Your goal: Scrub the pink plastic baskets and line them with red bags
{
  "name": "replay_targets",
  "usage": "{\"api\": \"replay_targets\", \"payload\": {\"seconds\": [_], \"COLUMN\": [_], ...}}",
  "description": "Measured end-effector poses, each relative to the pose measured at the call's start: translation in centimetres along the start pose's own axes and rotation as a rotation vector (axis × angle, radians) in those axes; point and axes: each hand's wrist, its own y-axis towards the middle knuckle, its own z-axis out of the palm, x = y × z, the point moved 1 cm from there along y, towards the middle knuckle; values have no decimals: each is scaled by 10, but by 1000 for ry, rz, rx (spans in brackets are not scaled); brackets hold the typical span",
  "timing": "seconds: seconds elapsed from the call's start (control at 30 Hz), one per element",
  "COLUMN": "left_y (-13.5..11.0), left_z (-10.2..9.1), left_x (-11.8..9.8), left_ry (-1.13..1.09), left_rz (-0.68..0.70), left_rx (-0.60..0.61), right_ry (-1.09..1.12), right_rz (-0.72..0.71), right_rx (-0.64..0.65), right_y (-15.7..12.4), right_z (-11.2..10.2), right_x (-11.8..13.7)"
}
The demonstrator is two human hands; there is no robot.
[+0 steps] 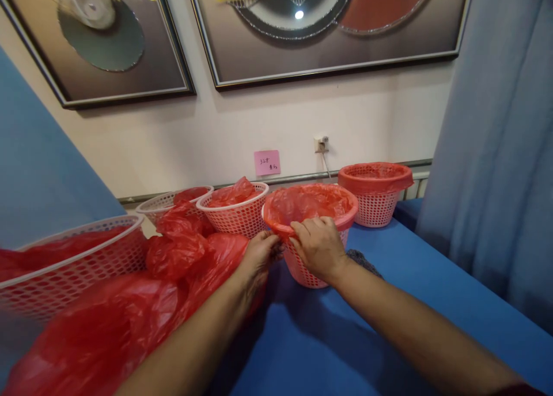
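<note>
I judge that I am at the fitting step: settling the red liner [294,203] over the rim of the pink basket [302,269] so that it hangs down outside. My right hand [322,246] clasps the near rim, fingers hooked over the top onto the film. My left hand [259,255] is at the rim's near left side, fingers drawn together just under the edge — I cannot tell whether they pinch the film or only press it. The next move, as I see it, calls for a steady hold with one hand and a gentle downward tug with the other, since film this thin could tear.

The basket stands upright in front of me on the blue surface [328,338], between a lined basket [375,208] on the right and a heap of red plastic [108,309] on the left. It is round, tapering and pierced with small holes — the liner inside looks creased, glossy and half see-through. Whether the film covers the rim all the way round, I cannot tell.
</note>
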Motion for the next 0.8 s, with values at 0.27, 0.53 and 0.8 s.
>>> {"api": "replay_targets", "payload": {"seconds": [0.27, 0.53, 0.8], "left_y": [26, 56, 56], "left_z": [-20, -2, -27], "left_x": [-43, -56, -32], "left_ry": [197, 206, -291], "left_rz": [392, 427, 93], "left_rx": [-238, -230, -212], "right_ry": [-10, 1, 29], "right_rz": [-8, -8, -31], "right_rx": [-37, -30, -72], "right_y": [-12, -17, -19], "right_z": [8, 5, 8], "right_x": [-14, -12, -16]}}
